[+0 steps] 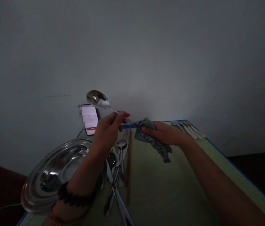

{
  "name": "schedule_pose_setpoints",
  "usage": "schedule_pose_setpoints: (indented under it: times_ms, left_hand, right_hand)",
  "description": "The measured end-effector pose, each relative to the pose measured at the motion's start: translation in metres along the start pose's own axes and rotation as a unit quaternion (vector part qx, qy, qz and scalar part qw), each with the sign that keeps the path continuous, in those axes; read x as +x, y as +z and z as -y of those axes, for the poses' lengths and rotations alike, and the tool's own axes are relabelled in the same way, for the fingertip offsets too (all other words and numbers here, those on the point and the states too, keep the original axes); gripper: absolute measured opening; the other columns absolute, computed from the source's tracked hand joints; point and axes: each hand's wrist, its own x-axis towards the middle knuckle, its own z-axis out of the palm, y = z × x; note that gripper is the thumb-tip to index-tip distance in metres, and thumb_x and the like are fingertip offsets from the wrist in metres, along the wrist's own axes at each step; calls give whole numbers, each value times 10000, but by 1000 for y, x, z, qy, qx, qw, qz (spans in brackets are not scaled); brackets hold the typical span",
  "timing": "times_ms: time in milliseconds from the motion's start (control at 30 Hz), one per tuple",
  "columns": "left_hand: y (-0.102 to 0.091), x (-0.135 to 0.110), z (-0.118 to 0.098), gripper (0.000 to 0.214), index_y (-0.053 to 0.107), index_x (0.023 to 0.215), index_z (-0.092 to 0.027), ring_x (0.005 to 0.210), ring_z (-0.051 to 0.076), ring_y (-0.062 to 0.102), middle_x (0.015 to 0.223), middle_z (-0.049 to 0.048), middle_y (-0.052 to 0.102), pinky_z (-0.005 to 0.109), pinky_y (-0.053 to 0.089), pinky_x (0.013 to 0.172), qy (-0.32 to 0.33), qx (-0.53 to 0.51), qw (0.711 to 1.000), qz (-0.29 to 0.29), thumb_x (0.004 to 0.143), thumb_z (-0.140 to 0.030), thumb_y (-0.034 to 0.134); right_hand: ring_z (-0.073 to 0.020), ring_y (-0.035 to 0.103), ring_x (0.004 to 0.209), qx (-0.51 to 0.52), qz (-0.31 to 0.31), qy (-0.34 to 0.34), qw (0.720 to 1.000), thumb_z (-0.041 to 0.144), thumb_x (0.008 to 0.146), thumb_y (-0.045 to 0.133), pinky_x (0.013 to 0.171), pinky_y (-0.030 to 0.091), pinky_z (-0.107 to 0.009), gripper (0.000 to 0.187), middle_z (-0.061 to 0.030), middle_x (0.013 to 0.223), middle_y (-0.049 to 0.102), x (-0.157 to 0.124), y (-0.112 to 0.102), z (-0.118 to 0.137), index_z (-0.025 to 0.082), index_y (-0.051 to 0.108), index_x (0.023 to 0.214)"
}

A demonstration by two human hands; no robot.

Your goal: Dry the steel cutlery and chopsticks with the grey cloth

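Note:
My left hand (110, 128) is closed on the thin handle of a large steel spoon (97, 98), held up above the table with its bowl pointing up and left. My right hand (164, 133) is shut on a dark checked cloth (152, 139), pressed around the far end of the spoon's handle. The cloth's loose end hangs down toward the green table (170, 188). A dark bead bracelet circles my left wrist.
A big steel platter (52, 172) lies at the table's left edge. Several spoons, knives and a pair of chopsticks (129, 166) lie beneath my left hand. White-handled cutlery (188, 128) rests at the far right corner. A lit phone (89, 118) leans against the wall.

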Motion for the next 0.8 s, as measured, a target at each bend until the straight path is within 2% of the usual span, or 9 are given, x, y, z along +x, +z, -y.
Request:
schedule_pose_setpoints:
  times_ms: [100, 167, 233, 300, 367, 433, 533, 667, 800]
  left_hand:
    - [-6, 3, -1, 256, 658, 862, -171, 672, 111, 566, 774, 15, 632, 207, 449, 610, 3, -17, 1000, -16, 846, -376, 506]
    - [-11, 5, -4, 240, 636, 798, -166, 751, 132, 595, 795, 22, 639, 215, 466, 644, 2, -44, 999, -13, 846, -357, 498]
    - [-16, 5, -7, 231, 587, 737, -170, 768, 140, 609, 782, 12, 629, 234, 483, 666, -3, -80, 997, -13, 850, -339, 477]
    - [-21, 4, -11, 233, 538, 713, -177, 706, 141, 617, 716, -4, 612, 258, 496, 657, -21, -94, 994, 42, 859, -336, 452]
    - [-24, 1, -14, 244, 531, 725, -176, 587, 130, 598, 601, -21, 577, 252, 486, 588, -49, -53, 985, 156, 870, -348, 436]
    - [-26, -2, -17, 267, 542, 743, -170, 463, 104, 536, 500, -43, 513, 217, 433, 481, -73, 7, 968, 240, 879, -367, 423]
    - [-27, -6, -22, 282, 534, 740, -177, 374, 68, 418, 452, -68, 424, 182, 341, 387, -93, 30, 962, 255, 881, -391, 416]
    - [-28, -8, -25, 291, 537, 730, -181, 334, 50, 306, 426, -78, 360, 158, 245, 319, -129, 16, 953, 274, 872, -415, 435]
    - [-29, -8, -28, 310, 525, 685, -179, 305, 43, 264, 399, -83, 337, 143, 204, 284, -150, 35, 946, 286, 860, -420, 435]
  right_hand:
    - [-113, 486, 621, -26, 4, 30, 999, 471, 864, 386, 593, 407, -241, 360, 7, 716, 565, -7, -15, -9, 165, 569, 814]
    - [-118, 496, 623, -30, -27, 50, 998, 488, 846, 417, 600, 411, -247, 362, 6, 707, 565, -11, -23, -15, 169, 580, 794]
    - [-125, 510, 611, 10, -82, 74, 994, 523, 813, 462, 588, 421, -253, 372, 4, 689, 570, -14, -27, -20, 174, 582, 771]
    - [-142, 545, 623, 123, -142, 94, 978, 570, 784, 478, 602, 451, -274, 404, -14, 713, 598, -13, -26, -22, 180, 580, 799]
    - [-175, 596, 718, 272, -167, 98, 943, 613, 781, 439, 673, 485, -322, 457, -54, 835, 640, -10, -23, -23, 191, 574, 891]
    - [-207, 607, 870, 386, -150, 92, 906, 630, 804, 364, 753, 486, -376, 493, -79, 1003, 637, -7, -20, -22, 220, 550, 1005]
    - [-212, 581, 984, 478, -106, 86, 868, 593, 844, 283, 798, 469, -416, 469, -54, 1091, 617, -3, -17, -20, 264, 517, 1083]
    - [-183, 612, 825, 557, -97, 120, 816, 417, 853, 283, 822, 458, -423, 349, -36, 862, 664, 0, -11, -17, 215, 560, 921]
    - [-162, 594, 638, 590, -71, 171, 786, 265, 809, 327, 846, 458, -472, 264, -25, 616, 624, 5, -2, -17, 171, 568, 762]
